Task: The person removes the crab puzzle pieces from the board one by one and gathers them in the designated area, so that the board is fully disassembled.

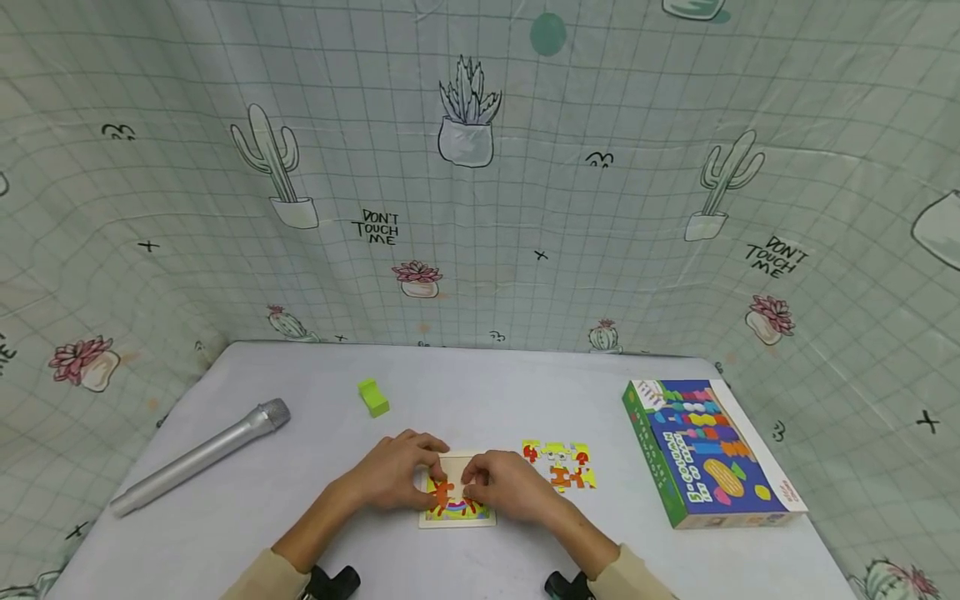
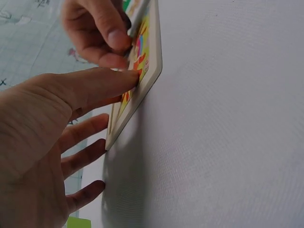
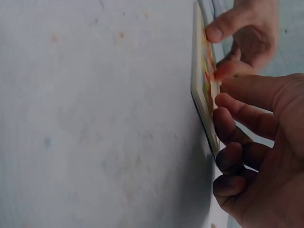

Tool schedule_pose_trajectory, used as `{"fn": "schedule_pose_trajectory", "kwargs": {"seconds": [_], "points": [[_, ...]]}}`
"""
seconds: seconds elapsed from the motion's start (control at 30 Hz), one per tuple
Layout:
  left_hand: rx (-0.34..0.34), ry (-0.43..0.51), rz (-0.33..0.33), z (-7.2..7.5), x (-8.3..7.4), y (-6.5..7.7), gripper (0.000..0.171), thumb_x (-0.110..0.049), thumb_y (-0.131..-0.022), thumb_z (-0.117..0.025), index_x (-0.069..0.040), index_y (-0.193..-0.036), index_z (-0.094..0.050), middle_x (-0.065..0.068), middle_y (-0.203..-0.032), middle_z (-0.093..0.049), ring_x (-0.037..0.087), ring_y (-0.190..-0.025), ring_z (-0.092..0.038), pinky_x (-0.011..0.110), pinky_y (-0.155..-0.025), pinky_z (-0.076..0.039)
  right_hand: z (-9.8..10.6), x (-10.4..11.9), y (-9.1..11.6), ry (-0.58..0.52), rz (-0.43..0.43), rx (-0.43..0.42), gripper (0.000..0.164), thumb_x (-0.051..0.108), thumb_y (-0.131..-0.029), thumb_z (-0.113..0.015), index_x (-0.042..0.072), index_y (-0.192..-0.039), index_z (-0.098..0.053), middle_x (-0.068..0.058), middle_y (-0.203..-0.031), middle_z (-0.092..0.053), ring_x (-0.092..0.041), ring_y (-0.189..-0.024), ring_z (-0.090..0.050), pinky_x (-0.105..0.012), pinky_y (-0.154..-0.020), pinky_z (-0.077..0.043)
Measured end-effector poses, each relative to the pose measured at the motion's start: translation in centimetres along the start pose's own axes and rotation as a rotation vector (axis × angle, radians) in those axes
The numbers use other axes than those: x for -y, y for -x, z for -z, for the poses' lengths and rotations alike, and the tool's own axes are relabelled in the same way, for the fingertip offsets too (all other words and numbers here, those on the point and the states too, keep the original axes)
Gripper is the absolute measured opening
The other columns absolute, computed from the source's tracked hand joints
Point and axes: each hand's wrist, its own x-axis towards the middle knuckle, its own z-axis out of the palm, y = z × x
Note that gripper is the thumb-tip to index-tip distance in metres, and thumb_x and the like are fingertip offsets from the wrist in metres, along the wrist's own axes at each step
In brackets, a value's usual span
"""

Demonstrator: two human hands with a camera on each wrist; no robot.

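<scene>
A small jigsaw puzzle board (image 1: 457, 523) with a pale wooden rim lies near the table's front, partly filled with yellow, orange and rainbow-coloured pieces. My left hand (image 1: 393, 473) is at its left side, the thumb (image 2: 111, 83) extended onto the printed surface and other fingers by the rim. From the right, my right hand (image 1: 513, 486) reaches over the board, thumb and index fingertips close together at its surface. Whether a piece sits between them is hidden. Right of that hand lie several loose puzzle pieces (image 1: 561, 477), yellow, red and orange.
A silver microphone (image 1: 202, 457) lies at the table's left. Farther back sits a bright green block (image 1: 373, 398). On the right lies a blue and green box (image 1: 708, 454) with colourful pictures. A patterned cloth (image 1: 480, 200) hangs behind the white table (image 1: 315, 367).
</scene>
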Motion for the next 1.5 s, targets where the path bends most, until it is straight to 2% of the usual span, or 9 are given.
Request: {"fn": "schedule_pose_trajectory", "kwargs": {"seconds": [0.23,0.47,0.93,1.5], "points": [[0.0,-0.008,0.017,-0.1,-0.2,0.0,0.019,-0.031,-0.076,-0.085,-0.026,-0.088,-0.071,0.0,-0.135,-0.061,0.027,-0.123,-0.053,0.057,-0.089,-0.041,-0.6,0.5,-0.4,0.061,0.005,0.018,0.026,0.018,-0.089,-0.075,0.009,-0.113,-0.073,0.01,-0.069,-0.053,-0.002,-0.055,-0.044,-0.02,-0.054,-0.037],[-0.012,-0.003,0.018,0.0,-0.3,0.2,0.022,-0.029,-0.074,-0.086,-0.024,-0.091,-0.072,0.001,-0.134,-0.062,0.028,-0.123,-0.053,0.058,-0.089,-0.042,-0.9,0.6,-0.6,0.091,0.035,0.023,0.031,0.019,-0.09,-0.075,0.013,-0.12,-0.073,0.013,-0.067,-0.053,-0.001,-0.057,-0.045,-0.02,-0.056,-0.036],[-0.016,-0.013,0.056,-0.1,-0.5,0.3,0.027,-0.029,-0.074,-0.085,-0.024,-0.094,-0.068,-0.001,-0.136,-0.062,0.028,-0.125,-0.053,0.059,-0.091,-0.043,-1.2,1.0,-0.5,0.08,0.058,0.031,0.037,0.021,-0.09,-0.074,0.013,-0.126,-0.071,0.015,-0.066,-0.053,0.0,-0.056,-0.044,-0.019,-0.053,-0.035],[-0.022,-0.041,0.086,-0.2,-0.5,0.3,0.028,-0.032,-0.073,-0.085,-0.025,-0.095,-0.068,-0.003,-0.135,-0.062,0.027,-0.124,-0.053,0.061,-0.093,-0.043,-1.1,1.0,-0.6,0.041,0.028,0.039,0.032,0.022,-0.091,-0.074,0.012,-0.121,-0.072,0.013,-0.068,-0.056,-0.001,-0.055,-0.045,-0.02,-0.053,-0.035]]}}
